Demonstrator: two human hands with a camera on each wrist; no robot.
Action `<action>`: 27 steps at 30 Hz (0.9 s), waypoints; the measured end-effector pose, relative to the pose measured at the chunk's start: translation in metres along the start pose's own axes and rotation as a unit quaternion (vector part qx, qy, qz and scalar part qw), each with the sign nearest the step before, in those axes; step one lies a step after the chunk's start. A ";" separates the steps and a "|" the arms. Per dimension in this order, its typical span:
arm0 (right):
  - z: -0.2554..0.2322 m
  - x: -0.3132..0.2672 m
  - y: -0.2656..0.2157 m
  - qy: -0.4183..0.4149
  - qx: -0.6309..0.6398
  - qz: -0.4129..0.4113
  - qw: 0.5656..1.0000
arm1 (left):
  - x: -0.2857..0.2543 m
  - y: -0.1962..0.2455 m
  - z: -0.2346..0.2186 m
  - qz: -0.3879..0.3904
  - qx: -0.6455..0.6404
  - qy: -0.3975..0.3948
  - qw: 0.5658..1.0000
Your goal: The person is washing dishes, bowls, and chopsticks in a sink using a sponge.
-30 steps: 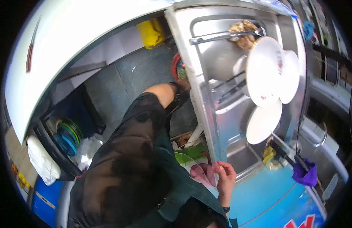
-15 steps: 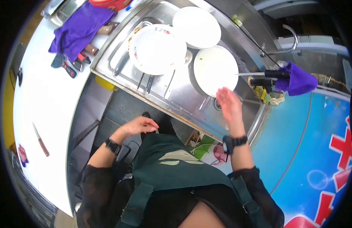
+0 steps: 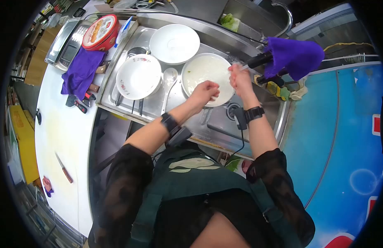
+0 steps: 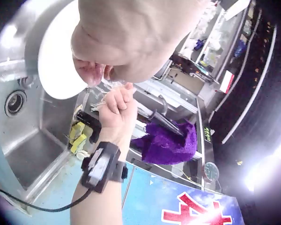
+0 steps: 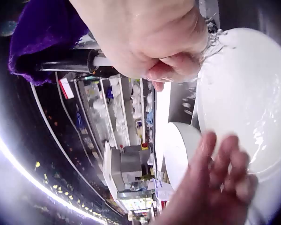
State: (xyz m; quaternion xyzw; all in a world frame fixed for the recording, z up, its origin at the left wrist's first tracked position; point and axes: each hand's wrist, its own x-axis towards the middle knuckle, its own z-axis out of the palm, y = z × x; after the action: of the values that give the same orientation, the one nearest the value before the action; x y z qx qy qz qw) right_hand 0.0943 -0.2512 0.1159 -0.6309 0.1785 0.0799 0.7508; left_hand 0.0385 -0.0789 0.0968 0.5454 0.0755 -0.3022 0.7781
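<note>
My left hand (image 3: 204, 94) hovers above a white bowl (image 3: 195, 76) of cloudy water, its fingers relaxed and apart in the right wrist view. Beside the tap spout, my right hand (image 3: 240, 81) has its fingers curled in, and water splashes off it in the right wrist view. Nothing shows in either hand. A flowered white bowl (image 3: 137, 76) and another white bowl (image 3: 175, 43) stand to the left and behind in the sink (image 3: 251, 120). Between the bowls lies a white spoon (image 3: 168, 89). The tap (image 3: 257, 60) has a purple cloth (image 3: 297, 56) draped over it.
Chopsticks (image 3: 141, 106) lie at the sink's front edge. On the white counter (image 3: 71, 136) at left are a knife (image 3: 64, 168), a purple cloth (image 3: 81, 72), a red round tin (image 3: 101, 33) and a scale (image 3: 69, 51). Yellow-green sponges (image 3: 283, 92) sit by the tap.
The view has swung up from the floor to the sink. Both hands have come up and forward, the left to over the water-filled bowl, the right to the tap spout, its fingers now curled.
</note>
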 end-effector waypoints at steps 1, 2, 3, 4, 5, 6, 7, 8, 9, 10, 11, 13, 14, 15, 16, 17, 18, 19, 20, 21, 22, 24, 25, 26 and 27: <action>-0.002 -0.005 -0.004 -0.017 -0.098 -0.011 0.995 | 0.021 0.000 0.011 0.006 -0.033 0.010 0.999; -0.006 -0.008 -0.007 -0.035 -0.160 -0.014 0.986 | 0.042 0.001 0.021 0.006 -0.032 0.010 0.999; -0.010 -0.012 -0.009 -0.035 -0.159 -0.014 0.987 | 0.061 0.002 0.029 0.009 -0.075 -0.027 0.997; -0.013 -0.017 -0.011 -0.020 -0.195 -0.035 0.980 | 0.074 0.006 0.035 0.011 -0.117 -0.064 0.991; -0.016 -0.018 -0.012 -0.005 -0.231 -0.056 0.971 | 0.084 0.007 0.040 0.010 -0.115 -0.063 0.991; -0.031 -0.011 -0.003 -0.003 -0.202 -0.081 0.976 | 0.090 0.010 0.045 0.023 -0.092 -0.085 0.992; -0.040 -0.006 0.008 -0.003 -0.201 -0.079 0.976 | 0.090 0.016 0.050 0.034 -0.070 -0.106 0.991; -0.048 -0.001 0.020 0.044 -0.235 -0.146 0.960 | 0.086 0.021 0.050 0.050 -0.025 -0.096 0.994; -0.055 0.004 0.031 0.090 -0.267 -0.211 0.936 | 0.084 0.016 0.045 0.048 -0.023 -0.096 0.994; -0.058 0.001 0.038 0.053 -0.333 -0.171 0.926 | 0.084 0.008 0.033 0.131 0.175 -0.047 0.975; -0.060 -0.003 0.048 0.013 -0.463 -0.215 0.860 | 0.082 -0.001 0.020 0.207 0.366 0.004 0.907; -0.061 -0.002 0.087 -0.174 -0.543 -0.213 0.793 | 0.078 -0.028 -0.020 0.271 0.548 0.048 0.790; -0.051 -0.010 0.091 -0.218 -0.596 -0.212 0.743 | 0.072 -0.036 -0.032 0.272 0.551 0.049 0.787; -0.042 -0.012 0.087 -0.217 -0.594 -0.216 0.744 | 0.065 -0.043 -0.042 0.222 0.644 0.090 0.726; -0.033 -0.013 0.082 -0.198 -0.642 -0.191 0.716 | 0.060 -0.044 -0.045 0.169 0.726 0.131 0.654; -0.023 -0.012 0.079 -0.178 -0.687 -0.165 0.685 | 0.060 -0.046 -0.043 0.169 0.727 0.134 0.652; -0.014 -0.002 0.082 -0.111 -0.702 -0.146 0.688 | 0.059 -0.046 -0.038 0.157 0.759 0.078 0.627; -0.009 0.012 0.087 -0.113 -0.701 -0.145 0.689 | 0.058 -0.048 -0.035 0.144 0.787 0.018 0.599; -0.005 0.027 0.092 -0.165 -0.650 -0.127 0.731 | 0.061 -0.051 -0.038 0.164 0.828 -0.026 0.535; -0.004 0.034 0.096 -0.215 -0.596 -0.108 0.767 | 0.060 -0.049 -0.036 0.161 0.827 -0.025 0.537; -0.004 0.022 0.097 -0.193 -0.631 -0.283 0.696 | 0.056 -0.041 -0.031 0.135 0.813 0.034 0.565; -0.019 0.019 0.073 -0.273 -0.603 -0.279 0.696 | 0.047 -0.023 -0.025 0.078 0.791 0.063 0.603; -0.028 0.018 0.062 -0.351 -0.571 -0.274 0.690 | 0.049 -0.031 -0.033 0.078 0.791 0.063 0.603; -0.031 0.014 0.057 -0.351 -0.571 -0.273 0.690 | 0.053 -0.045 -0.044 0.118 0.787 0.000 0.606; -0.036 0.009 0.056 -0.219 -0.652 -0.274 0.672 | 0.053 -0.043 -0.045 0.157 0.777 -0.063 0.606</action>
State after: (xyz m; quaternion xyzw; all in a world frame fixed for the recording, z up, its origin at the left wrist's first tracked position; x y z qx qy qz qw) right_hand 0.0771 -0.2764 0.0566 -0.9451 -0.2695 0.1024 0.1537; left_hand 0.0664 -0.0690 0.0211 0.9284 -0.3233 -0.1540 0.0995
